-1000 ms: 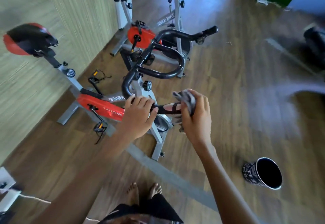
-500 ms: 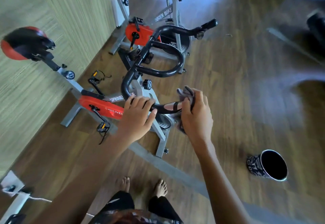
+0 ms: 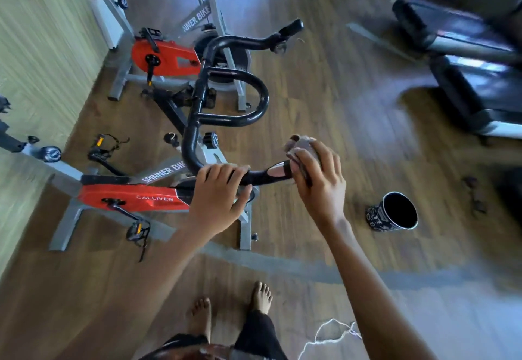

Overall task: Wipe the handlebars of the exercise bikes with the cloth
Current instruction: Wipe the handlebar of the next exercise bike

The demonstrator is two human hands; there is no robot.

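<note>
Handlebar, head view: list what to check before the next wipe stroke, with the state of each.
1. Grip of the left hand on the handlebar: ok, fingers curled over the bar.
2. The cloth in the right hand: ok, bunched in its fingers.
3. The cloth against the handlebar's near tip: ok.
4. The far tip already wiped: cannot tell.
5. The cup apart from the feet: ok.

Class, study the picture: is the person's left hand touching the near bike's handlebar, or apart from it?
Touching. The head view shows the left hand with fingers curled over the handlebar, thumb below it.
</note>
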